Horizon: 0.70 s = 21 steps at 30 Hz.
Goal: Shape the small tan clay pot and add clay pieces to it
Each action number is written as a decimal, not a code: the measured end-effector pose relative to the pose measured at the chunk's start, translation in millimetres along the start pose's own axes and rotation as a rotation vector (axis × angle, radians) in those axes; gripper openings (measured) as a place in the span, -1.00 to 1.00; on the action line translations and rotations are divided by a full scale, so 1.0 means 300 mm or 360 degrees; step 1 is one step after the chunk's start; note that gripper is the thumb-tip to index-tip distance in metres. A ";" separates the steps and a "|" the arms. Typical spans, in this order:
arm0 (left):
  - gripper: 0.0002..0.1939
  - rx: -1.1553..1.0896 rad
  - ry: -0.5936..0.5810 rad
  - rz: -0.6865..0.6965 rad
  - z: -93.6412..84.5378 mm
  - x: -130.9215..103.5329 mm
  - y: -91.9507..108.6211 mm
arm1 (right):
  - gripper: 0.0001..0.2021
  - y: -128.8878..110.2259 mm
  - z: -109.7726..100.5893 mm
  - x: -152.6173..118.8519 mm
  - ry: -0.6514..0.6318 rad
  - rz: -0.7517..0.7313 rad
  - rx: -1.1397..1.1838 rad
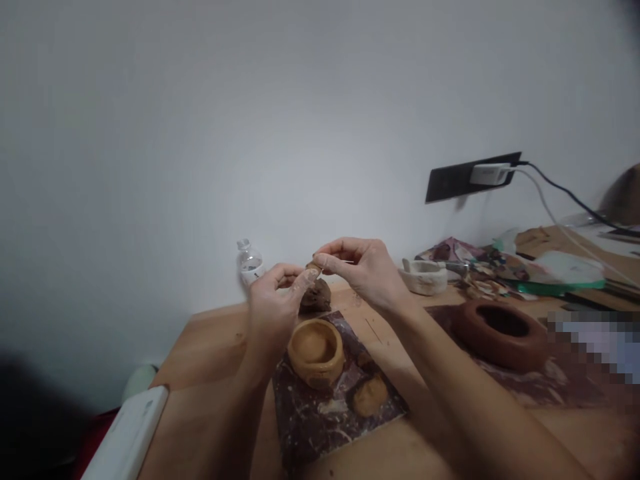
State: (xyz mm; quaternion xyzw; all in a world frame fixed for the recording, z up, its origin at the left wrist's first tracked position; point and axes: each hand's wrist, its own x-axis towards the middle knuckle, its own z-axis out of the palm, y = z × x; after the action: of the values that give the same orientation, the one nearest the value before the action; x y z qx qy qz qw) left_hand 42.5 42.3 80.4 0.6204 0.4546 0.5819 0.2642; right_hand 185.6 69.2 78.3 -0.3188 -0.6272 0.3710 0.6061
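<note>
Between my two hands, raised over the back of the wooden table, is a small piece of tan clay (313,267). My left hand (280,293) pinches it from the left, and my right hand (355,267) has thumb and fingertips closed on its right side. A dark brown clay lump (316,297) sits just behind and below them, partly covered by my left hand. Nearer to me, a round tan clay bowl (316,353) stands on a dark, stained mat (320,440). A flat tan clay piece (370,396) lies on the mat's right part.
A plastic bottle (249,261) stands behind my left hand. To the right are a white clay dish (425,277), a reddish-brown ring-shaped clay vessel (503,333), scraps and a green-edged slab (563,277). A thin needle-like tool (373,331) lies beside the mat. Cables hang from a wall socket (450,180).
</note>
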 end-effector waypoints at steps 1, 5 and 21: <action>-0.87 0.0030 -0.0020 0.0014 0.002 0.000 0.002 | -0.83 0.001 0.001 -0.001 -0.0006 -0.0052 -0.0034; -0.80 0.0018 -0.0205 -0.0014 0.003 0.003 0.005 | -0.79 0.010 0.000 0.000 -0.0110 -0.0162 -0.0062; -0.60 -0.0163 -0.0358 -0.0028 0.003 -0.006 0.002 | -0.88 -0.054 -0.053 -0.026 -0.0234 -0.0414 -0.0558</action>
State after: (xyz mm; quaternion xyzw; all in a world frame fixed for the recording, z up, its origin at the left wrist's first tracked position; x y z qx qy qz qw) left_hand 43.8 40.7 80.0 0.6635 0.3971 0.5289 0.3498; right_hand 202.8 55.3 87.9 -0.3078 -0.7603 0.1975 0.5367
